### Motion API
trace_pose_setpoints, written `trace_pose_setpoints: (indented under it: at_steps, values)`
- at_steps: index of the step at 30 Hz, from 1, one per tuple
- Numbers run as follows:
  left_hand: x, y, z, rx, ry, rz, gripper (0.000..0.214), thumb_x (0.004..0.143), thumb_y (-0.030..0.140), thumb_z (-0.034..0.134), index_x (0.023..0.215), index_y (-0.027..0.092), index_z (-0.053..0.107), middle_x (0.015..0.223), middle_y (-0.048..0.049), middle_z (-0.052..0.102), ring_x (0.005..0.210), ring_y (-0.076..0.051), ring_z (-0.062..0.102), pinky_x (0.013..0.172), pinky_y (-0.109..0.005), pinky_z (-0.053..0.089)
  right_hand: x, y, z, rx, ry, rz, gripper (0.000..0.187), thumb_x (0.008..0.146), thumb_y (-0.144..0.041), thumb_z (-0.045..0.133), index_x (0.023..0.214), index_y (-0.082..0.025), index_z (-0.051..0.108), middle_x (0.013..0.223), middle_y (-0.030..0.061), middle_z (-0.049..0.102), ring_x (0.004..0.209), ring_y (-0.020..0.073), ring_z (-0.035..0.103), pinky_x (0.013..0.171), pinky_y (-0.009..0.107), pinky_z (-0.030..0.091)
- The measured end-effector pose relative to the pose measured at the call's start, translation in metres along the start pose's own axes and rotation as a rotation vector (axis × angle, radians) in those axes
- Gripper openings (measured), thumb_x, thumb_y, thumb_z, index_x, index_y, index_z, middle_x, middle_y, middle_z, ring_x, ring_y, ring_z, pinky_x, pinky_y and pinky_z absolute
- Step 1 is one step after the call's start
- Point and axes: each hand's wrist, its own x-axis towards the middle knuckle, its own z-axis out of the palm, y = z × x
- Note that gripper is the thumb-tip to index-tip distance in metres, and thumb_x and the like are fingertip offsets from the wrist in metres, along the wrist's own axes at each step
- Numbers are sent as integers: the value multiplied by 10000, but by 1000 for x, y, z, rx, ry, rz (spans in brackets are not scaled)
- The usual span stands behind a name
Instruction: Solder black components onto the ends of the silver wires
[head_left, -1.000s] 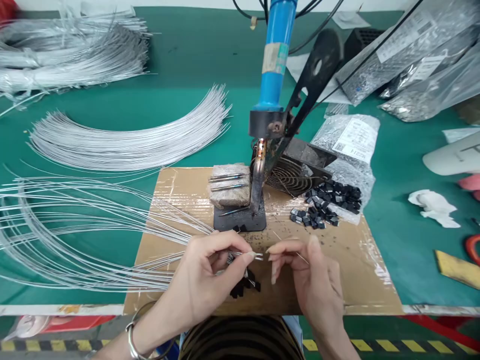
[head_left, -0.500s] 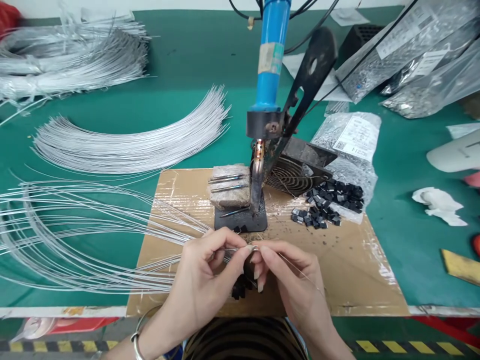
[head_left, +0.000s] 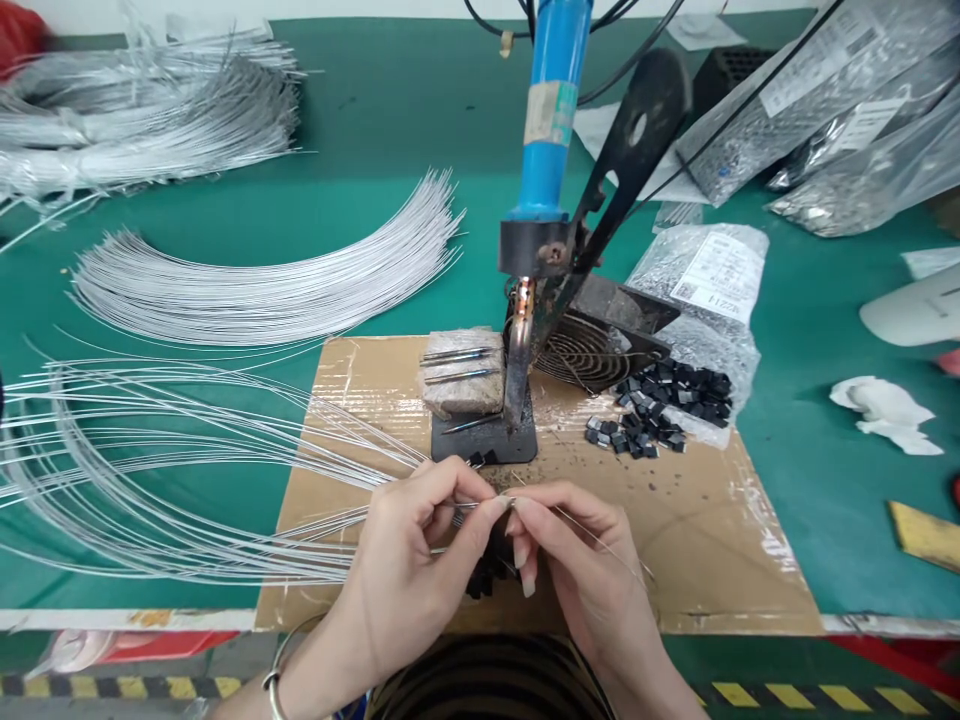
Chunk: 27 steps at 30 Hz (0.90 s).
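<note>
My left hand [head_left: 420,560] pinches a white wire between thumb and forefinger at the front middle of the cardboard. Just to its right, my right hand [head_left: 592,550] is closed, thumb and forefinger meeting the left fingertips at the wire's end. The small part between the tips is mostly hidden. A thin strand of wire [head_left: 600,541] crosses my right hand and sticks out past its forefinger. Loose white wires [head_left: 225,440] fan out leftward from my left hand. Black connector pieces [head_left: 484,578] lie beneath the hands, partly covered.
A blue soldering iron [head_left: 551,150] stands clamped tip-down before my hands, over a black base. Beside it are a pad [head_left: 461,395] with metal tips and a fan [head_left: 589,350]. Black connectors [head_left: 675,400] are heaped right. A wire bundle [head_left: 262,290] lies left on the green mat.
My fingertips have drawn closer over the wire's end, covering more of the small part. The whole view has shifted slightly; the tools and bundles stay in place.
</note>
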Motion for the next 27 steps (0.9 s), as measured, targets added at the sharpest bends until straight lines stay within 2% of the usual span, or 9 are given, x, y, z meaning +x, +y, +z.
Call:
trace_pose_setpoints:
  at_steps: [7,10,14,19,27]
  values:
    - [4,3,-3,-77,-71,-10,290,998,362,599,777,182,651,567,71,364,518,-105,259,466,-246,203,1,-9,1,76,-2,113,146,836,-312,863,787,-176,836,665,11,726,501,65,609,433,123,508]
    - [3,2,-3,-102,-88,-19,281,996,355,603,783,178,648,576,71,368,528,-106,256,471,-251,195,2,-9,-1,70,-29,113,146,841,-316,857,794,-179,841,669,18,734,490,75,616,431,140,518]
    - [3,0,-1,-101,-48,-22,274,990,358,607,786,182,656,560,71,359,519,-108,251,472,-253,197,2,-7,-1,81,-43,93,141,870,-322,834,838,-185,848,688,19,739,511,74,625,469,144,542]
    - [1,-1,4,-48,29,-1,254,981,349,620,794,191,685,579,24,491,540,-126,371,496,-248,291,3,-5,0,131,-28,85,123,879,-301,825,862,-182,850,684,12,739,505,61,619,475,130,539]
    - [-3,-3,12,12,130,71,262,1002,315,607,789,192,697,566,39,438,516,-116,326,456,-240,255,2,-4,5,169,16,103,147,839,-322,854,816,-176,848,673,6,718,516,57,614,483,125,548]
